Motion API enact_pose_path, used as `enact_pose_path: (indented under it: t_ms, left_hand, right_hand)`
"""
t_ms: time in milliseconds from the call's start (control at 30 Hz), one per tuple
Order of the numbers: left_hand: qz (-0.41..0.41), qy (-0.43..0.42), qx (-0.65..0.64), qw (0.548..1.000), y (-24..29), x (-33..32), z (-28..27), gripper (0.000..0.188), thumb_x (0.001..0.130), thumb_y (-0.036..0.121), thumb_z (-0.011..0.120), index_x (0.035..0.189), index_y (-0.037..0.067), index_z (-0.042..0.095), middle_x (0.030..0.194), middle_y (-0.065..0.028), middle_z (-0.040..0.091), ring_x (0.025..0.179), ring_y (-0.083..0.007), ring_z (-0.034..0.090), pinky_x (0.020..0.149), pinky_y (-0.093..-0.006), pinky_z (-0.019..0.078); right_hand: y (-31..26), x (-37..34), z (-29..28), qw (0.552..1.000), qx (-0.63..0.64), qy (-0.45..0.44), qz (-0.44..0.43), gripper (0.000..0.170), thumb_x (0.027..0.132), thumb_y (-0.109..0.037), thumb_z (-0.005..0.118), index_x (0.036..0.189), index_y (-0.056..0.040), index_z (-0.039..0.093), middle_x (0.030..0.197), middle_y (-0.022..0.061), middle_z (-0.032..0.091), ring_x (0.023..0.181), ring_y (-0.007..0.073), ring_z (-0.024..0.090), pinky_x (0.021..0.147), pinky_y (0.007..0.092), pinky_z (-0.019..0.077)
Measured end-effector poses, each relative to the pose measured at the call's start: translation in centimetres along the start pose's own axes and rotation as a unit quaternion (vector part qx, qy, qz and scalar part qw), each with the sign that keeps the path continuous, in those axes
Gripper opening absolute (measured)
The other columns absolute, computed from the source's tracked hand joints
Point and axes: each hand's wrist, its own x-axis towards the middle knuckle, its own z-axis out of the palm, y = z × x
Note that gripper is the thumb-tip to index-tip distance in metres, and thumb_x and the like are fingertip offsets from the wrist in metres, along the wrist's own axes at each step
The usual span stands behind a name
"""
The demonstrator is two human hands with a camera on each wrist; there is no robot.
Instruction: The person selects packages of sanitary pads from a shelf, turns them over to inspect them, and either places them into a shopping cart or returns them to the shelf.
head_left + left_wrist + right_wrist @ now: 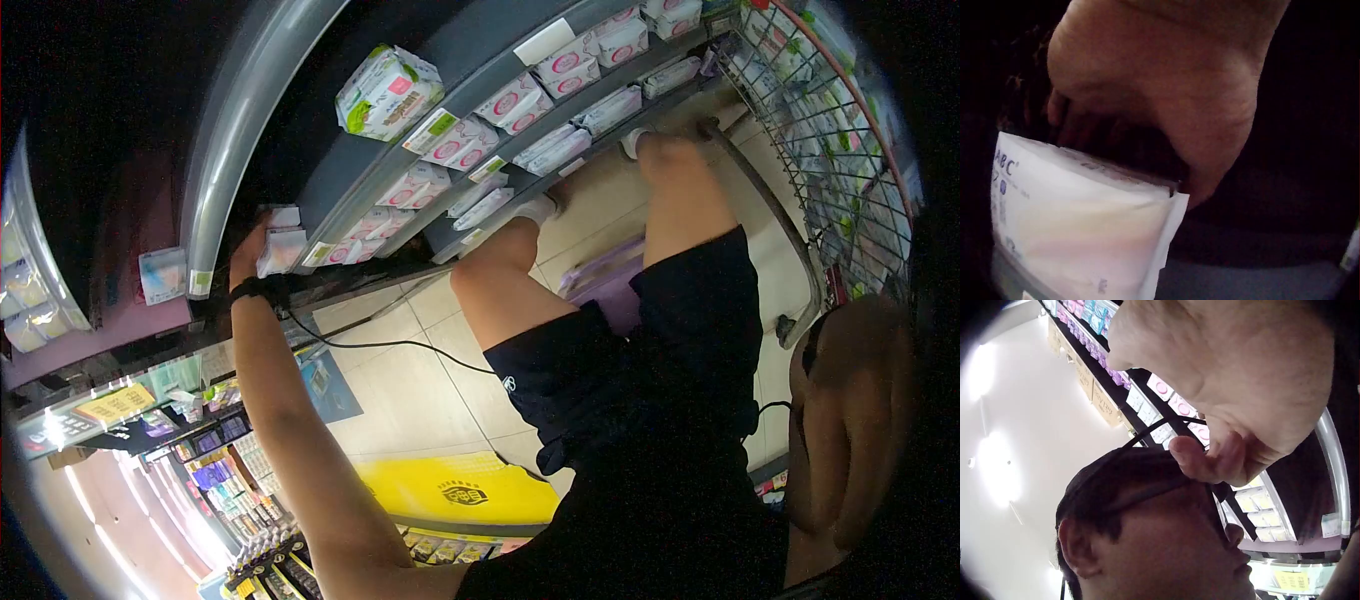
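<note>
My left hand (248, 252) reaches in at the end of a shelf, beside a small white sanitary pad pack (282, 252) with a pale pink and orange band. In the left wrist view, the hand (1166, 81) stands over the top edge of this pack (1085, 212), marked ABC. Its fingers and thumb tip pass behind the pack, so their hold is hidden. My right hand (1229, 375) is raised close to the head, with curled fingers (1194, 459) beside the cap (1104, 472). A thin black cable (1160, 425) runs up to it. The head view shows this hand (845, 440) dark and near.
Shelves hold rows of white packs with pink rings (515, 103), and a larger green and white pack (390, 92) lies above. A wire cart (840, 150) stands at the right. Another pack (162, 275) sits at the left. A purple stool (612, 290) is between the legs.
</note>
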Motion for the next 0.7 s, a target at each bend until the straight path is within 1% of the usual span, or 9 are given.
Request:
enact_pose_path:
  t_ms: [67, 167, 267, 367, 400, 500, 633, 667, 700]
  left_hand:
    - [0.068, 0.031, 0.008, 0.997, 0.6, -0.4, 0.1, 0.086, 0.081, 0.066, 0.061, 0.14, 0.004, 0.05, 0.149, -0.0176, 0.043, 0.137, -0.031, 0.041, 0.112, -0.0366, 0.0321]
    - [-0.012, -0.085, -0.13, 0.988, -4.0, 4.7, 0.6, 0.081, 0.082, 0.061, 0.063, 0.141, 0.006, 0.05, 0.148, -0.016, 0.045, 0.136, -0.0309, 0.043, 0.112, -0.0362, 0.0331]
    - [0.066, 0.037, 0.014, 0.997, -0.7, 1.8, 0.5, 0.083, 0.083, 0.063, 0.059, 0.143, 0.007, 0.047, 0.151, -0.0156, 0.042, 0.139, -0.0319, 0.039, 0.114, -0.0375, 0.0304]
    - [0.137, 0.157, 0.159, 0.965, 3.1, -1.0, 0.1, 0.085, 0.083, 0.065, 0.056, 0.145, 0.008, 0.045, 0.153, -0.0152, 0.038, 0.142, -0.0329, 0.034, 0.116, -0.0387, 0.0276]
    - [0.131, 0.149, 0.207, 0.958, 2.4, 1.1, -0.2, 0.09, 0.082, 0.07, 0.053, 0.147, 0.008, 0.041, 0.155, -0.0166, 0.033, 0.145, -0.0332, 0.029, 0.118, -0.04, 0.0231]
    - [0.123, 0.173, 0.053, 0.976, 3.1, 0.5, -0.9, 0.094, 0.081, 0.072, 0.053, 0.149, 0.007, 0.038, 0.155, -0.0184, 0.033, 0.145, -0.0331, 0.027, 0.119, -0.0401, 0.02]
    - [0.222, 0.141, 0.056, 0.963, 5.6, -0.7, -0.6, 0.096, 0.082, 0.075, 0.049, 0.148, 0.007, 0.039, 0.156, -0.0194, 0.031, 0.146, -0.0331, 0.026, 0.119, -0.0369, 0.0185]
    - [0.22, 0.133, 0.039, 0.965, 8.3, -5.3, -0.4, 0.093, 0.082, 0.075, 0.049, 0.142, 0.004, 0.047, 0.147, -0.0245, 0.043, 0.141, -0.036, 0.036, 0.117, -0.0376, 0.0237]
    - [0.187, 0.122, 0.094, 0.97, 10.9, -8.6, -0.7, 0.093, 0.082, 0.075, 0.048, 0.139, 0.002, 0.049, 0.141, -0.0264, 0.047, 0.136, -0.0374, 0.041, 0.115, -0.0385, 0.0262]
  right_hand:
    - [0.0, 0.4, 0.2, 1.0, -0.002, -0.003, -0.001, 0.074, 0.08, -0.062, 0.059, 0.129, -0.0075, 0.054, 0.117, 0.0108, 0.059, 0.094, 0.0242, 0.051, 0.083, 0.0383, 0.0396]
    - [0.0, 0.8, 0.8, 1.0, -0.009, -0.007, -0.004, 0.074, 0.08, -0.062, 0.06, 0.129, -0.0074, 0.054, 0.118, 0.0111, 0.058, 0.095, 0.0246, 0.052, 0.084, 0.0386, 0.0396]
    - [-0.4, 0.6, 1.2, 1.0, -0.019, -0.007, -0.012, 0.074, 0.079, -0.061, 0.061, 0.129, -0.0073, 0.054, 0.119, 0.0114, 0.058, 0.096, 0.0251, 0.052, 0.085, 0.0389, 0.0396]
    - [-0.6, 0.6, 1.6, 0.999, -0.029, -0.008, -0.009, 0.074, 0.079, -0.06, 0.062, 0.129, -0.0071, 0.054, 0.12, 0.0117, 0.058, 0.098, 0.0256, 0.052, 0.086, 0.0392, 0.0397]
    - [-0.7, 0.4, 1.8, 0.999, -0.031, -0.007, -0.013, 0.074, 0.079, -0.06, 0.062, 0.129, -0.0071, 0.054, 0.12, 0.0118, 0.058, 0.098, 0.0257, 0.052, 0.086, 0.0393, 0.0397]
    - [-0.5, 0.7, 2.1, 0.999, -0.044, -0.002, -0.013, 0.073, 0.078, -0.06, 0.063, 0.129, -0.0069, 0.054, 0.121, 0.0121, 0.057, 0.1, 0.0262, 0.052, 0.087, 0.0396, 0.0397]
    - [-0.3, 0.4, 2.2, 0.998, -0.063, 0.007, -0.016, 0.073, 0.078, -0.059, 0.064, 0.129, -0.0068, 0.054, 0.122, 0.0125, 0.057, 0.102, 0.0268, 0.052, 0.088, 0.04, 0.0397]
    - [-0.3, 0.3, 2.4, 0.998, -0.068, 0.007, -0.016, 0.073, 0.078, -0.059, 0.064, 0.129, -0.0067, 0.054, 0.122, 0.0126, 0.057, 0.102, 0.027, 0.052, 0.088, 0.0401, 0.0397]
    - [-0.5, 0.2, 2.4, 0.998, -0.067, 0.007, -0.02, 0.073, 0.078, -0.058, 0.064, 0.129, -0.0067, 0.054, 0.123, 0.0127, 0.057, 0.102, 0.0272, 0.052, 0.088, 0.0402, 0.0398]
